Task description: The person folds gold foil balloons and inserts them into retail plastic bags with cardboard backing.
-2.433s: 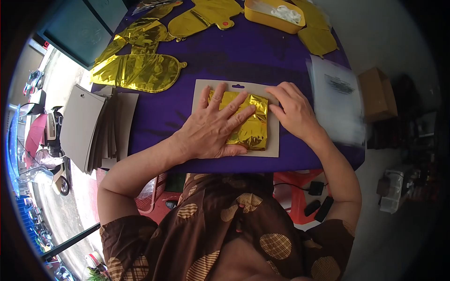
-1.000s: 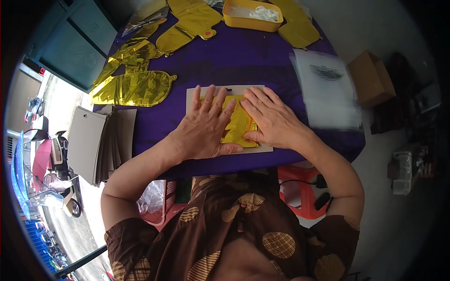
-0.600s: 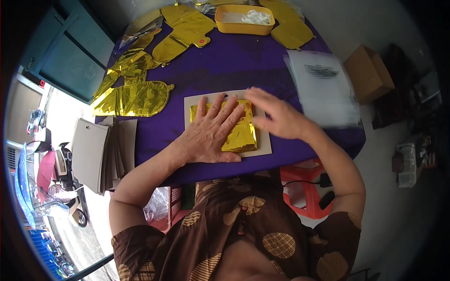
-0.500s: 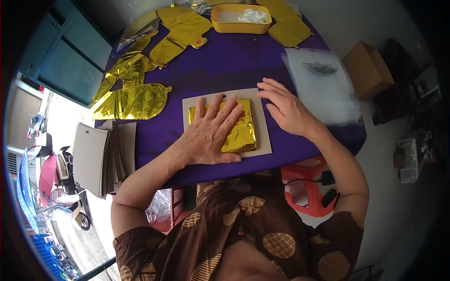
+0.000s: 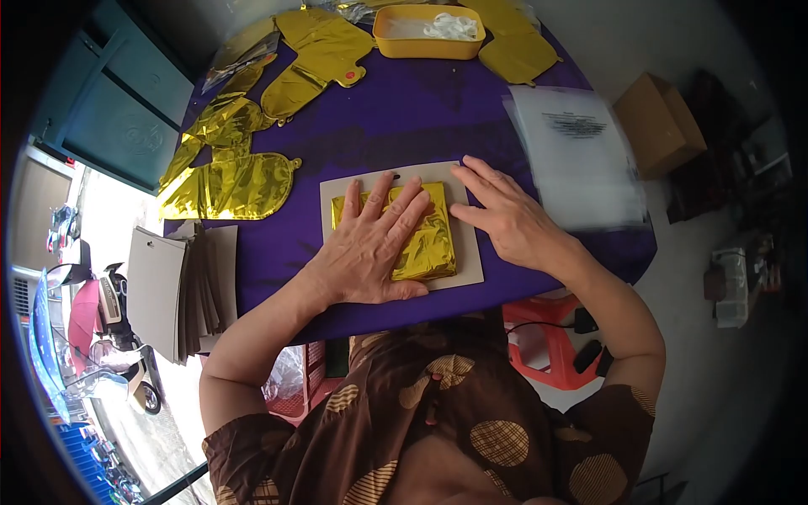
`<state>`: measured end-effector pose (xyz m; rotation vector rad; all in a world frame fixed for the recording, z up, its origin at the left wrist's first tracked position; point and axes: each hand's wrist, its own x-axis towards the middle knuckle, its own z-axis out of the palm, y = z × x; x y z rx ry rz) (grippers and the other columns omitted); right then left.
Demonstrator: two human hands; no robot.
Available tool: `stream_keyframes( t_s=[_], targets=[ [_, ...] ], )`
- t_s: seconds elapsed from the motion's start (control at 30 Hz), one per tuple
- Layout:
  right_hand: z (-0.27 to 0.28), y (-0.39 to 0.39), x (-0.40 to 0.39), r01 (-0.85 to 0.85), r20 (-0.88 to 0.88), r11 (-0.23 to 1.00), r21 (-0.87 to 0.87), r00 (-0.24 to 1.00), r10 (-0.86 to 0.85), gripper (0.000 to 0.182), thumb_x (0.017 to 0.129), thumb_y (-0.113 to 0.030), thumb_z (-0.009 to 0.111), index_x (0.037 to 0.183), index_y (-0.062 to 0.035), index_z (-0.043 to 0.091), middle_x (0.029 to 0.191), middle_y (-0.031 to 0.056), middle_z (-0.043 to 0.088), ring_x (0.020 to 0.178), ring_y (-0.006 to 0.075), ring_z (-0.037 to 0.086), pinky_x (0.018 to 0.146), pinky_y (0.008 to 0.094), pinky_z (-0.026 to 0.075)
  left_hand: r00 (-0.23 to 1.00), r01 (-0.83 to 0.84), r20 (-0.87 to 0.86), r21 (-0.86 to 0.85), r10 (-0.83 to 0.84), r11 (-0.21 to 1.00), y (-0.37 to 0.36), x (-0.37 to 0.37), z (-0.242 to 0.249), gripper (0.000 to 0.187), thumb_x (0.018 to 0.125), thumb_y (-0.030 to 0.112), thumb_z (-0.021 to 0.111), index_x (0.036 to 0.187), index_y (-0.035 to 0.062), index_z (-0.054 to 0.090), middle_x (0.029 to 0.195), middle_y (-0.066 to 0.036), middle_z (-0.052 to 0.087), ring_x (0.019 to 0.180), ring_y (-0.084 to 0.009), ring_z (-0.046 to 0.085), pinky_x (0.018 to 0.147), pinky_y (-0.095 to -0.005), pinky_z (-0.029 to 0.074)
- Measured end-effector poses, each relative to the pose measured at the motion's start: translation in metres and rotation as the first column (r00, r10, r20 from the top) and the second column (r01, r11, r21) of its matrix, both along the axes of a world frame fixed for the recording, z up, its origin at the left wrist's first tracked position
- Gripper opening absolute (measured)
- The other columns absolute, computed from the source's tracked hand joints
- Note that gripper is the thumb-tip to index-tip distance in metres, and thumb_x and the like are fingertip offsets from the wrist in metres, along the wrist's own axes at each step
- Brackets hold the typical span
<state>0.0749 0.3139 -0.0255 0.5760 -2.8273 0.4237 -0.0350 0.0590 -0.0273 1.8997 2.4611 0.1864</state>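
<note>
A folded gold foil balloon lies as a flat square packet on a grey-brown cardboard sheet with a small hole at its top edge. Spread flat over the packet, my left hand presses on it, thumb along its near edge. My right hand is at the right side of the cardboard, fingers apart, with the fingertips at its upper right edge and nothing held. Part of the packet is hidden under the left hand.
Gold foil balloons lie along the left and back. A yellow tray holds white ribbon-like material. Clear plastic bags are stacked right. Cardboard sheets stand at the table's left edge. A brown box is beyond the right edge.
My right hand has moved slightly left and down, its fingers now at the cardboard's edge. My left hand stays flat on the foil packet. The whole view has shifted slightly.
</note>
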Motion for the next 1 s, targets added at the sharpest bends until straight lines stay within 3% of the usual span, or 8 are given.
stream_keyframes(
  t_s=[0.2,0.3,0.6,0.7,0.8,1.0],
  targets=[
    [-0.001,-0.001,-0.006,-0.026,0.006,1.0,-0.009,1.0,0.026,0.035,0.082,0.005,0.059,0.114,-0.0016,0.069,0.15,0.0255,0.041,0.145,0.041,0.034,0.115,0.0498,0.036,1.0,-0.005,-0.017,-0.008,0.005,1.0,0.002,0.001,0.002,0.118,0.078,0.086,0.052,0.159,0.0053,0.02,0.163,-0.019,0.024,0.149,-0.0496,0.015,0.117,-0.0701,0.011],
    [0.0,-0.002,-0.008,-0.025,0.017,1.0,0.003,1.0,0.024,0.035,0.082,0.005,0.059,0.114,-0.002,0.07,0.152,0.0255,0.039,0.145,0.0415,0.033,0.115,0.0501,0.036,1.0,-0.004,-0.021,0.036,0.005,0.999,0.003,0.001,0.001,0.114,0.077,0.085,0.054,0.158,0.0098,0.026,0.16,-0.018,0.031,0.147,-0.0513,0.022,0.115,-0.0714,0.015],
    [0.006,0.0,-0.009,-0.031,0.052,0.998,0.057,0.998,0.028,0.035,0.084,0.003,0.059,0.115,-0.0062,0.072,0.155,0.0246,0.037,0.146,0.0422,0.032,0.117,0.0505,0.034,0.999,0.01,-0.046,0.024,-0.008,1.0,0.002,0.001,-0.002,0.107,0.075,0.087,0.053,0.16,0.0264,0.027,0.16,-0.016,0.032,0.146,-0.0509,0.022,0.116,-0.0717,0.014],
    [0.01,0.002,-0.009,-0.045,0.057,0.996,0.079,0.998,0.04,0.034,0.086,0.002,0.058,0.114,-0.0085,0.073,0.155,0.0235,0.037,0.145,0.0415,0.033,0.117,0.0503,0.034,0.999,0.01,-0.048,0.031,-0.009,0.999,0.002,0.001,-0.003,0.105,0.077,0.087,0.051,0.16,0.0281,0.028,0.16,-0.016,0.032,0.147,-0.0507,0.022,0.116,-0.0718,0.013],
    [0.013,0.003,-0.01,-0.068,0.062,0.995,0.074,0.996,0.063,0.035,0.086,0.002,0.057,0.114,-0.0107,0.073,0.155,0.0215,0.038,0.145,0.0395,0.034,0.117,0.0499,0.034,0.997,0.001,-0.076,-0.005,-0.002,1.0,0.003,0.001,-0.005,0.108,0.075,0.094,0.041,0.159,0.0264,0.03,0.162,-0.016,0.029,0.148,-0.0512,0.019,0.116,-0.0713,0.011],
    [0.015,0.009,-0.009,-0.131,0.086,0.991,0.036,0.988,0.128,0.037,0.085,0.004,0.056,0.114,-0.0118,0.074,0.154,0.0183,0.04,0.145,0.0364,0.037,0.116,0.0489,0.037,0.998,-0.002,-0.064,0.001,0.002,1.0,0.003,0.001,-0.005,0.105,0.076,0.094,0.04,0.158,0.0276,0.032,0.161,-0.017,0.03,0.148,-0.051,0.018,0.116,-0.0715,0.011]
  ],
)
